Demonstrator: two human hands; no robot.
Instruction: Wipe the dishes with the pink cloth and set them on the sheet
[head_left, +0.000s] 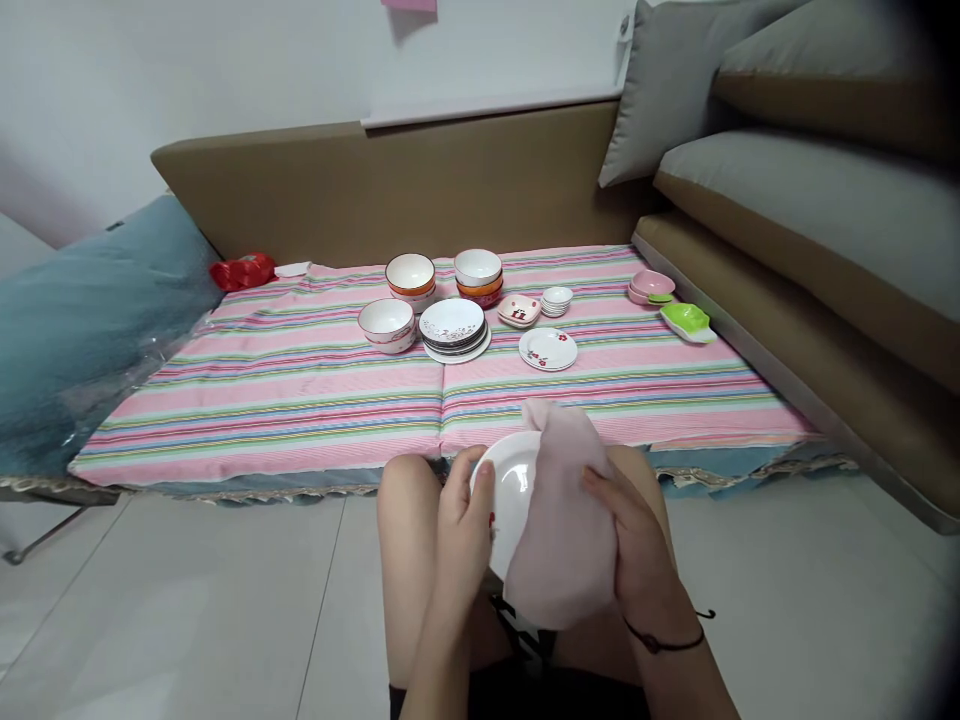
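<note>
While the left hand (pixel 461 520) clasps the plate (pixel 514 490) by its rim, the right hand (pixel 637 545) holds a cloth (pixel 562 520) against its face; the plate sits between both hands. Judged stiff, slick, breakable: grip at the rim; cloth limp, light.

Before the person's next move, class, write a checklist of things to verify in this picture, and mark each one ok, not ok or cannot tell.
1. Left hand grips the white plate at its rim: ok.
2. Right hand presses the pink cloth on the plate: ok.
3. Cord bracelet sits apart from the cloth: ok.
4. Covered part of the plate is clean: cannot tell.
5. Striped cover lies flat in front of the plate stack: ok.
</note>
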